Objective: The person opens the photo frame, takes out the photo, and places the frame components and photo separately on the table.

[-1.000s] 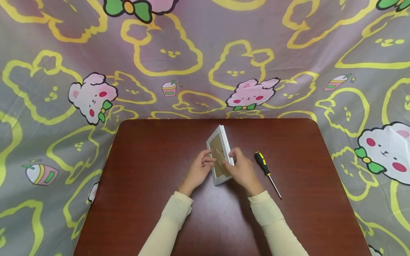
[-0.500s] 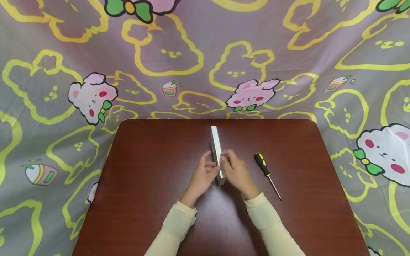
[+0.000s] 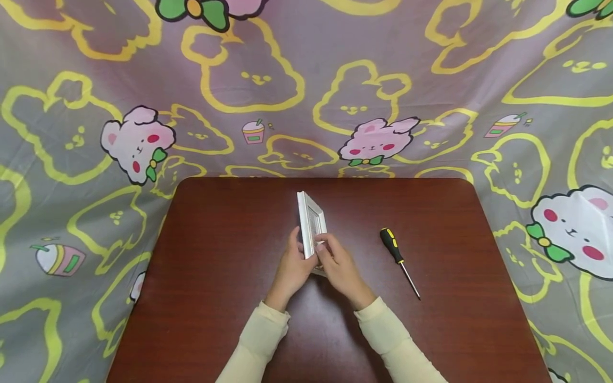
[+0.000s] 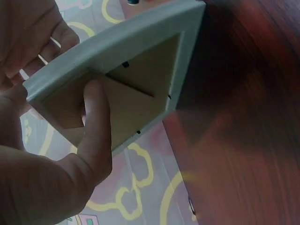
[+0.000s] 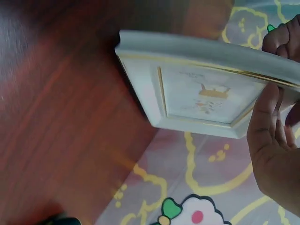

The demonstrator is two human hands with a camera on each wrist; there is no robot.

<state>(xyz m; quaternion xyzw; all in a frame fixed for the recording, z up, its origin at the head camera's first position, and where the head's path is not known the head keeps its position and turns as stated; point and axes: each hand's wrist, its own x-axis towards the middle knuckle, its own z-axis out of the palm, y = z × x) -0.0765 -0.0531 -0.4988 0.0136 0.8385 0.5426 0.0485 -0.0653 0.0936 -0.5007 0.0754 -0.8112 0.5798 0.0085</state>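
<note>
A white picture frame (image 3: pixel 305 226) stands tilted above the table, between my two hands. My left hand (image 3: pixel 294 272) grips its near end, with the thumb on the edge and a finger on the brown backing board (image 4: pixel 136 108), as the left wrist view shows. That board carries a stand flap (image 4: pixel 119 101). My right hand (image 3: pixel 342 272) touches the front side with its fingers fairly straight. In the right wrist view the front shows a gold inner line and a pale picture (image 5: pixel 211 96). My right hand covers one corner of the front.
A black and yellow screwdriver (image 3: pixel 399 260) lies on the dark red-brown table (image 3: pixel 220 255), right of my right hand. A patterned cloth (image 3: pixel 287 80) with cartoon animals hangs behind and on both sides of the table.
The picture frame has turned from showing its back, through edge-on, to showing its front toward the right. Both hands have shifted slightly left and nearer. The screwdriver has stayed put.
</note>
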